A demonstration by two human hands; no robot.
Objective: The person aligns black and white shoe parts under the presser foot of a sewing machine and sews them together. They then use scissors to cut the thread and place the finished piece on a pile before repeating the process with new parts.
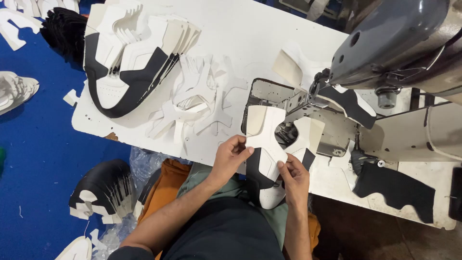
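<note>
My left hand (232,155) pinches the left edge of a white and black shoe upper piece (263,144) at the front edge of the white worktable (250,38). My right hand (293,177) grips the same piece from its right side, thumb on top. The piece lies over the bed of a grey sewing machine (399,43), just in front of the needle area (315,91). Its lower end hangs off the table over my lap.
A fanned stack of black and white uppers (125,62) lies at the table's far left, loose white cut pieces (197,106) beside it. A black cut piece (394,188) rests at the right. More stacked pieces (103,190) sit on the blue floor.
</note>
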